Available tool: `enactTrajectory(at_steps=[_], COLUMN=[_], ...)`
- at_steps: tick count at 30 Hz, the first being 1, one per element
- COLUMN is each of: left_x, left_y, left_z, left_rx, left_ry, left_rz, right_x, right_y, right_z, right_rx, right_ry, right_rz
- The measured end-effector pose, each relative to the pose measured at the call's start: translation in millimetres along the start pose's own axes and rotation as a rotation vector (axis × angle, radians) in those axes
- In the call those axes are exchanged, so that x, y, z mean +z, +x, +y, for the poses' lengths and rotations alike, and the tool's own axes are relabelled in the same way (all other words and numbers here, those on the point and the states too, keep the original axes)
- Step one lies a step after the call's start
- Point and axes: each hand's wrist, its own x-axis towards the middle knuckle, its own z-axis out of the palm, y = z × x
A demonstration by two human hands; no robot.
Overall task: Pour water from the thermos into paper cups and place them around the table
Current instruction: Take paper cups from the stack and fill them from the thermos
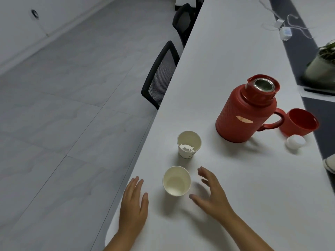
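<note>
The near paper cup [176, 181] stands upright on the white bench [235, 196], close to its left edge, and it sits directly between the two hands: the left hand [134, 201] lies flat on the bench just to its left, fingers straight and holding nothing, while the right hand [212, 194] hovers just to its right with fingers spread and relaxed, thumb pointing toward the cup, its grip also empty. Neither hand touches the cup; the right looks slightly nearer and better turned to close round the cup's wall from the side. The cup's long axis runs vertical, mouth up, so a sideways grip across its wall seems the natural approach. A second paper cup [189, 144] stands just beyond it, upright, with something pale glinting at its bottom, perhaps water. Farther right stands the red thermos [246, 113], open at the top, handle turned away to the right, well apart from both hands. Beside its handle sit a red cap [299, 122] and a small white stopper [295, 141]. Whether the near cup holds water is hard to make out, since its inside looks uniformly pale. A potted plant [322, 66] is cut off at the right edge.
</note>
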Motion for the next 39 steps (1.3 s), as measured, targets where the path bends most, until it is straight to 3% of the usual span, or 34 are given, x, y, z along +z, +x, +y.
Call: enactTrajectory(at_steps=[5,10,14,17,20,24,31,39], left_x=[-6.2,34.6,83.7,107.6,117.9,122.3,126.1,104.3], left_y=[55.7,124.2,164.8,188.0,208.7,224.3,219.8,164.8], left_z=[76.7,166.1,210.5,228.6,235.8,236.1,240.0,232.1], left_rx=[0.158,0.255,0.162,0.086,0.209,0.265,0.241,0.2], left_ry=[-0.158,-0.291,-0.308,-0.386,-0.45,-0.505,-0.554,-0.587], left_rz=[0.053,-0.157,-0.381,-0.445,-0.485,-0.564,-0.553,-0.574], right_x=[-72.3,-153.8,-198.8,-215.8,-232.0,-249.3,-230.4,-222.6], right_y=[2.3,36.4,78.6,110.2,129.9,142.1,154.3,86.2], right_z=[9.0,15.3,22.7,28.6,35.5,47.5,46.8,24.2], right_rx=[0.031,0.112,0.132,0.134,0.141,0.164,0.261,0.17], right_ry=[-0.099,-0.116,-0.136,-0.087,-0.023,-0.138,0.261,0.08], right_rz=[0.408,0.653,0.6,0.501,0.36,0.198,0.44,0.464])
